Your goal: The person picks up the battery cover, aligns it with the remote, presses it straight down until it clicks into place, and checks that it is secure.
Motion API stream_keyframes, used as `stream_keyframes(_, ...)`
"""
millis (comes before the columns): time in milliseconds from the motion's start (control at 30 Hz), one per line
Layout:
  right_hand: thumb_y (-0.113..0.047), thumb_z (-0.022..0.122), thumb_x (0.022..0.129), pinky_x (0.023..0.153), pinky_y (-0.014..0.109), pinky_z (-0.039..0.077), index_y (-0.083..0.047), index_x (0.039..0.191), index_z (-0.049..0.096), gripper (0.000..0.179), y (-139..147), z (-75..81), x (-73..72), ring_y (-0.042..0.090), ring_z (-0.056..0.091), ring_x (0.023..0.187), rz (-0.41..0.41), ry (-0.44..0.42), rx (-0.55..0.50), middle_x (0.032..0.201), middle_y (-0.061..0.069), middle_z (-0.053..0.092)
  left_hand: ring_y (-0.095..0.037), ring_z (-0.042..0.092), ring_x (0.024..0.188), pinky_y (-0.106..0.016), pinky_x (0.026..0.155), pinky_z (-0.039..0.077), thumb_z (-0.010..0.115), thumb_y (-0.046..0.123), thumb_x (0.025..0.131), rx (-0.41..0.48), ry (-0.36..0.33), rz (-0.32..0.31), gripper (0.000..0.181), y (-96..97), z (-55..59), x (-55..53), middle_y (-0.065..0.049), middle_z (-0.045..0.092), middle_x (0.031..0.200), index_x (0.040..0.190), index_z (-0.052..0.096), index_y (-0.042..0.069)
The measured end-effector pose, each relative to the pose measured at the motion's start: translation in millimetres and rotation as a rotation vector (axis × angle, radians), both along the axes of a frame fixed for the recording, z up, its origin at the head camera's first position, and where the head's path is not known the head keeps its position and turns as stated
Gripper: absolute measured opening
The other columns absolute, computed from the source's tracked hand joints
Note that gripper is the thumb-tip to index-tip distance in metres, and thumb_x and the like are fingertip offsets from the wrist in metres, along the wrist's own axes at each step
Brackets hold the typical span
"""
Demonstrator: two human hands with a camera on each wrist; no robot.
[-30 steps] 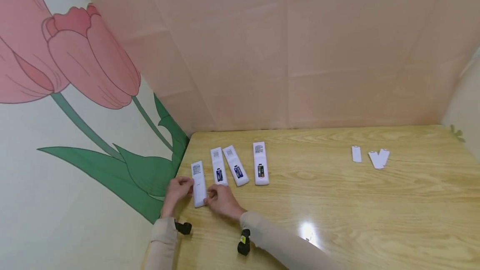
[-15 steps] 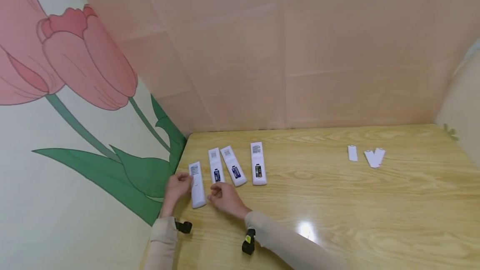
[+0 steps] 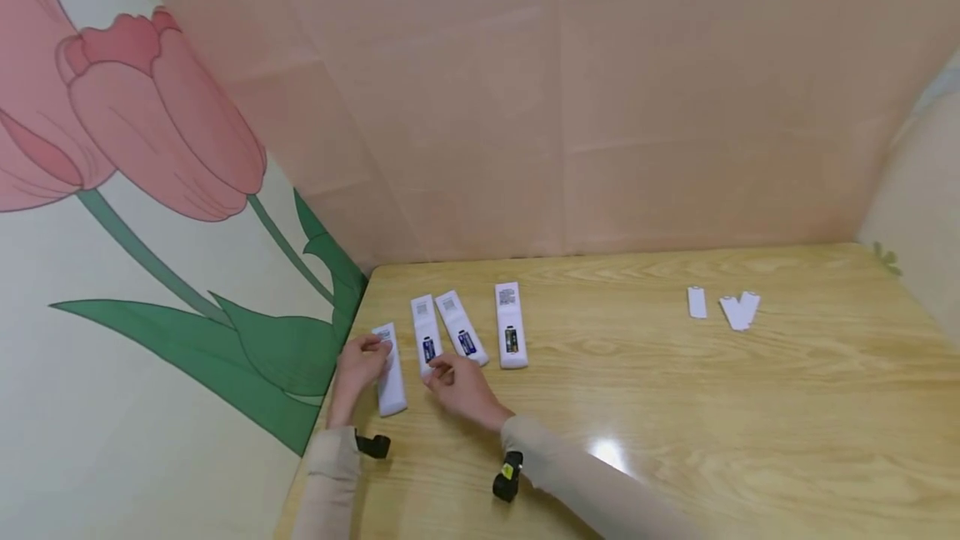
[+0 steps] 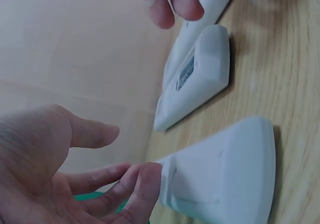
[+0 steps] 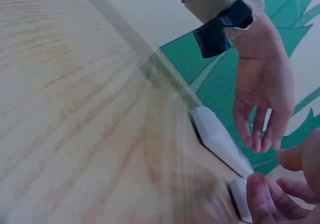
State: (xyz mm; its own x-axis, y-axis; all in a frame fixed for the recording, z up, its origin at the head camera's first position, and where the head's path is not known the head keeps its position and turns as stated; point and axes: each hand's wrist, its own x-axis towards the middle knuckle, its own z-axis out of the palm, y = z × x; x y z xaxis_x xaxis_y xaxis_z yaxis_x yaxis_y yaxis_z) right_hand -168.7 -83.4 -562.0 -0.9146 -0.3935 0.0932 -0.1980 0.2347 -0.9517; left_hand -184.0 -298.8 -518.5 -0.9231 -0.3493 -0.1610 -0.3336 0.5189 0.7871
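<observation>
Several white remote controls lie back-up in a row on the wooden table in the head view. The leftmost remote [image 3: 392, 390] has its battery cover on. My left hand [image 3: 357, 367] is at its upper left, fingers loosely bent; in the left wrist view its fingertips [image 4: 150, 171] meet or nearly meet that remote's edge, thumb apart. The second remote [image 3: 422, 312], the third remote [image 3: 453, 308] and the fourth remote [image 3: 508, 313] have uncovered compartments with batteries showing. My right hand [image 3: 467, 392] hovers by the second remote's near end, fingers relaxed, with nothing visible in them.
Three white battery covers lie far right on the wooden table [image 3: 645, 390]: a single cover [image 3: 697, 303] and two overlapping ones [image 3: 738, 312]. A tulip-printed wall [image 3: 187, 340] borders the left edge, and a pink cloth [image 3: 600, 148] hangs behind.
My right hand has left the leftmost remote and moved right to the second one. My left hand has shifted slightly up along the leftmost remote. The head view has turned a little to the right.
</observation>
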Motion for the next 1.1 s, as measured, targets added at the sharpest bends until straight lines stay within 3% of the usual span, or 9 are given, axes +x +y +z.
stream_keyframes(267, -0.006, 0.076, 0.097, 0.071, 0.021, 0.058, 0.008, 0.125, 0.069, 0.032, 20.2, 6.1, -7.0, 0.015, 0.068, 0.083, -0.016, 0.025, -0.004, 0.103, 0.013, 0.074, -0.019, 0.072, 0.083, -0.026, 0.073, 0.063, 0.066, 0.022, 0.105, -0.008, 0.001, -0.023, 0.042, 4.8, 2.5, -4.4, -0.025, 0.065, 0.13, 0.139, 0.063, -0.003)
stream_keyframes(567, -0.006, 0.075, 0.098, 0.07, 0.021, 0.058, 0.009, 0.123, 0.07, 0.029, 33.2, 4.7, -12.9, 0.018, 0.07, 0.082, -0.07, 0.043, -0.037, 0.1, 0.014, 0.073, -0.02, 0.071, 0.085, -0.028, 0.073, 0.064, 0.067, 0.014, 0.102, 0.03, 0.033, -0.031, 0.042, 9.6, 2.2, -7.6, -0.027, 0.066, 0.126, 0.138, 0.061, -0.007)
stream_keyframes(800, -0.008, 0.075, 0.099, 0.075, 0.024, 0.06, 0.005, 0.123, 0.071, 0.028, 46.5, 7.5, -13.8, 0.016, 0.071, 0.086, -0.096, 0.057, -0.024, 0.103, 0.011, 0.075, -0.02, 0.073, 0.084, -0.027, 0.074, 0.063, 0.07, 0.016, 0.102, 0.038, 0.028, -0.03, 0.045, 15.6, 1.3, -10.2, -0.027, 0.067, 0.125, 0.139, 0.06, -0.007)
stream_keyframes(900, -0.01, 0.075, 0.099, 0.075, 0.025, 0.06, 0.005, 0.12, 0.073, 0.026, 52.2, 7.3, -13.8, 0.015, 0.07, 0.085, -0.113, 0.065, -0.03, 0.101, 0.011, 0.075, -0.026, 0.076, 0.089, -0.031, 0.078, 0.064, 0.071, 0.017, 0.101, 0.037, 0.027, -0.033, 0.047, 18.9, -0.4, -11.6, -0.027, 0.068, 0.126, 0.14, 0.059, -0.007)
stream_keyframes(1100, -0.008, 0.075, 0.098, 0.067, 0.022, 0.059, 0.006, 0.12, 0.073, 0.026, 64.9, 4.6, -11.8, 0.014, 0.069, 0.08, -0.145, 0.027, -0.057, 0.099, 0.012, 0.074, -0.037, 0.072, 0.108, -0.044, 0.095, 0.059, 0.068, 0.018, 0.099, -0.102, 0.05, -0.065, 0.043, 28.2, -6.9, -12.9, -0.025, 0.072, 0.123, 0.134, 0.064, -0.006)
